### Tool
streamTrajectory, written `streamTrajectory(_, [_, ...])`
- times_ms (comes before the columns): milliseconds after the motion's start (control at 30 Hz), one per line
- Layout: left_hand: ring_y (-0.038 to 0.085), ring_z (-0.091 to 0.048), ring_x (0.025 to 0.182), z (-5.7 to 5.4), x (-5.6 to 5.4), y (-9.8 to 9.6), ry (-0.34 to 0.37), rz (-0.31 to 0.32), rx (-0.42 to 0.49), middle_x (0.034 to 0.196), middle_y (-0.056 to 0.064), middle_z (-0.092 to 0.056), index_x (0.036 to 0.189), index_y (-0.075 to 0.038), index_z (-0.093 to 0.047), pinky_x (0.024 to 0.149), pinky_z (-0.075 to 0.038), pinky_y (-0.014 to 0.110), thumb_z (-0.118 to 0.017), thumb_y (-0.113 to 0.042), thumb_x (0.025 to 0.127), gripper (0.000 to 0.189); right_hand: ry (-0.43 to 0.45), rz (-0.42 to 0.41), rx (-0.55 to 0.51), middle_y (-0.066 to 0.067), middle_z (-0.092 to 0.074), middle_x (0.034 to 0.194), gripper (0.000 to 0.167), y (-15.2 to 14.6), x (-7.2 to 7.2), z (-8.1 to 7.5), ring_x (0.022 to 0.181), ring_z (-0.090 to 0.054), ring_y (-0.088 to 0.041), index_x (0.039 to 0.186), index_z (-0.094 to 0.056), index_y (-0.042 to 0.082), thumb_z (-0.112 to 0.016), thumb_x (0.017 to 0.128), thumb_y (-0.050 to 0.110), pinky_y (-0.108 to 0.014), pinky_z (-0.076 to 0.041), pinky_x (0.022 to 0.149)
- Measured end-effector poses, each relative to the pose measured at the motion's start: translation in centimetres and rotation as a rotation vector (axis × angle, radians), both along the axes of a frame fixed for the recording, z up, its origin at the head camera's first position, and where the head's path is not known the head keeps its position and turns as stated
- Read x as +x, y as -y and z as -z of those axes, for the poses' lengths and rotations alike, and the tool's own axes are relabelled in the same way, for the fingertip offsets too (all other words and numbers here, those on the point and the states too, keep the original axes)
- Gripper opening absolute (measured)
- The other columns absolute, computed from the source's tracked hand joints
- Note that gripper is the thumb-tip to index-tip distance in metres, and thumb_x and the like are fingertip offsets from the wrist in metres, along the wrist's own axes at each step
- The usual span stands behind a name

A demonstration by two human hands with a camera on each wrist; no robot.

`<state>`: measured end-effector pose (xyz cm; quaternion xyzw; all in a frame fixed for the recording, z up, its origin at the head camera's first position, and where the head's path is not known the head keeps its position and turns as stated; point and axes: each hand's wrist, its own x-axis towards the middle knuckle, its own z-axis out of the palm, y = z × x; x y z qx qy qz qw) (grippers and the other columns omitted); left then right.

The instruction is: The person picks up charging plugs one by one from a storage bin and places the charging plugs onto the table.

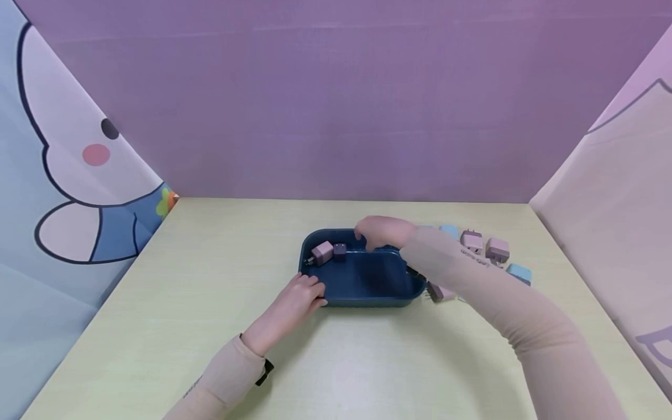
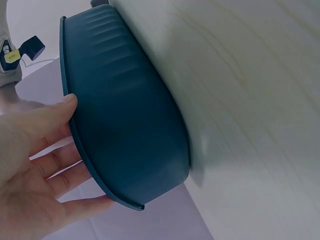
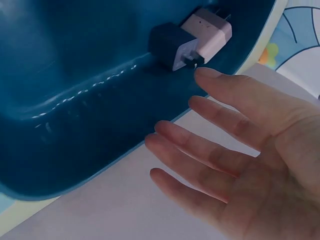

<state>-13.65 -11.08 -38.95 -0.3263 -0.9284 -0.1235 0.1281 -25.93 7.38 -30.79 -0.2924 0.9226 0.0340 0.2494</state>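
Note:
A dark blue plastic basin [image 1: 367, 302] stands on the table. My left hand [image 1: 301, 294] holds its left front edge; in the left wrist view the thumb [image 2: 71, 102] lies against the outer wall and the other fingers go behind the rim. Two plug chargers lie together at the basin's left end: a pink one [image 1: 322, 252] with metal prongs and a dark purple one [image 1: 339, 252]. My right hand [image 1: 385, 231] hovers over the far rim. Its fingers are spread loosely with nothing between them in the right wrist view, close to both chargers.
Right of the basin lie several more chargers, among them a light blue one [image 1: 520, 272], a pink one [image 1: 497, 249] and another pink one [image 1: 441, 293] near the basin's corner. My right sleeve [image 1: 504, 297] covers part of that group. A purple backdrop [image 1: 336, 116] rises behind the table.

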Motion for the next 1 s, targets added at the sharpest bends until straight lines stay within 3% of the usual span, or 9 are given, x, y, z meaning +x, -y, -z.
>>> streamTrajectory(367, [0.013, -0.040, 0.060, 0.1, 0.0, 0.0, -0.012, 0.003, 0.004, 0.065, -0.003, -0.045, 0.067, -0.011, -0.054, 0.065, -0.039, 0.032, -0.070, -0.017, 0.075, 0.019, 0.008, 0.005, -0.024, -0.007, -0.049, 0.125, 0.035, 2.4, -0.3, 0.8, 0.104, -0.051, -0.019, 0.122, -0.050, 0.007, -0.056, 0.087, 0.009, -0.031, -0.043, 0.082])
streamTrajectory(567, [0.013, -0.040, 0.060, 0.2, 0.0, 0.0, -0.023, 0.009, 0.001, 0.064, -0.003, -0.044, 0.066, -0.011, -0.052, 0.064, -0.037, 0.031, -0.071, -0.016, 0.074, 0.021, -0.030, -0.028, -0.050, -0.008, -0.052, 0.121, 0.034, 3.1, -0.5, 1.6, 0.099, -0.053, -0.018, 0.120, -0.051, 0.007, -0.057, 0.086, 0.010, -0.031, -0.043, 0.081])
streamTrajectory(700, [0.013, -0.039, 0.059, 0.2, 0.0, 0.0, -0.025, 0.013, 0.006, 0.063, -0.003, -0.043, 0.066, -0.011, -0.051, 0.062, -0.036, 0.030, -0.071, -0.015, 0.074, 0.022, -0.060, -0.056, -0.070, -0.005, -0.057, 0.101, 0.022, 3.6, -0.4, 2.1, 0.082, -0.051, -0.015, 0.108, -0.056, 0.006, -0.057, 0.086, 0.010, -0.027, -0.042, 0.071])
streamTrajectory(833, [0.013, -0.039, 0.059, 0.2, 0.0, -0.1, -0.023, 0.009, 0.010, 0.064, -0.003, -0.043, 0.066, -0.011, -0.051, 0.063, -0.037, 0.031, -0.071, -0.015, 0.073, 0.022, -0.062, -0.079, -0.103, -0.003, -0.048, 0.075, 0.008, 4.0, -0.3, 2.5, 0.067, -0.041, -0.016, 0.093, -0.058, 0.005, -0.057, 0.086, 0.007, -0.027, -0.033, 0.061])
streamTrajectory(1000, [0.013, -0.039, 0.060, 0.2, -0.1, -0.1, -0.017, 0.002, 0.005, 0.065, -0.003, -0.045, 0.067, -0.011, -0.052, 0.066, -0.039, 0.034, -0.071, -0.015, 0.074, 0.020, -0.073, -0.078, -0.110, -0.001, -0.049, 0.074, 0.008, 4.4, -0.5, 3.2, 0.066, -0.041, -0.014, 0.092, -0.059, 0.005, -0.058, 0.085, 0.007, -0.026, -0.033, 0.061])
